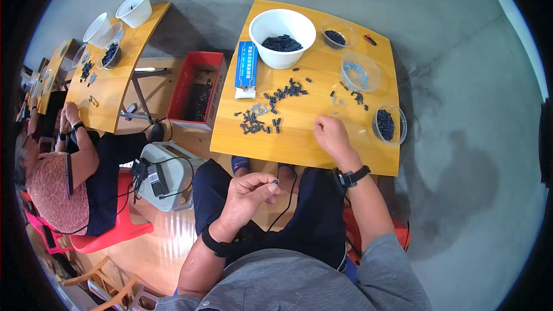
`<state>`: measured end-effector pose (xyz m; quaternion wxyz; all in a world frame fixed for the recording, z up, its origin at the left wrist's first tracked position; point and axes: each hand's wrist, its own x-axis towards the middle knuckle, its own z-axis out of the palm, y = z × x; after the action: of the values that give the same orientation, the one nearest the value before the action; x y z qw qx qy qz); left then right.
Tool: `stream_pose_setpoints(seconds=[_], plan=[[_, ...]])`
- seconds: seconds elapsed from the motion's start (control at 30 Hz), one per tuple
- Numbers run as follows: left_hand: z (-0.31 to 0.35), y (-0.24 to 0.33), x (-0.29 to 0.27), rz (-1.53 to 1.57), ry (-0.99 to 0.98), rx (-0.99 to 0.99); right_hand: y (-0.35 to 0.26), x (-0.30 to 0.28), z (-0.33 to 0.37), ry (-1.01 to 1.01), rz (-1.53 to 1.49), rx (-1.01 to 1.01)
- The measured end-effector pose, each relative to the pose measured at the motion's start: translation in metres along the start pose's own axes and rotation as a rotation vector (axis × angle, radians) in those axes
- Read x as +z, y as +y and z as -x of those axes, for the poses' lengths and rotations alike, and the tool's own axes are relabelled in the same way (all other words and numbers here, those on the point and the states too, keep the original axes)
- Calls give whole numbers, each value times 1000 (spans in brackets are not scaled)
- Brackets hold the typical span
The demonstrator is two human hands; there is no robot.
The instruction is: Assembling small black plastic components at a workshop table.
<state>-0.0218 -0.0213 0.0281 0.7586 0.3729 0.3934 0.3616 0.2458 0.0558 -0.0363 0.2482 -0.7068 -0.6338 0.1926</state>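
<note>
Above my lap, short of the table edge, my left hand (249, 197) pinches a small black piece (275, 182) between thumb and fingertips. My right hand (332, 136) is closed and rests over the near part of the wooden table (299, 138); whatever its fingers hold, if anything, is hidden. Loose small black pieces (253, 124) lie left of that hand, mixed with clear bits (260, 107). A smaller scatter of black pieces (359, 98) lies to its right, next to a clear tub of black pieces (385, 125).
At the back stand a white bucket (282, 57) of black pieces, a blue box (246, 66), a tub of clear bits (356, 75), another clear tub (334, 38) and a red-black tool (370, 40). Left are a red crate (196, 89), a grey stool (167, 173) and a seated person (60, 187).
</note>
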Motion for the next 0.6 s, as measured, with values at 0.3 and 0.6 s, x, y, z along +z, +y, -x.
stream_pose_setpoints(seconds=[0.3, 0.6], plan=[[-5, -3, 11, -29, 17, -31, 57, -34, -9, 232, 59, 138], [-8, -7, 6, -83, 42, -14, 41, -43, -8, 199, 324, 411]])
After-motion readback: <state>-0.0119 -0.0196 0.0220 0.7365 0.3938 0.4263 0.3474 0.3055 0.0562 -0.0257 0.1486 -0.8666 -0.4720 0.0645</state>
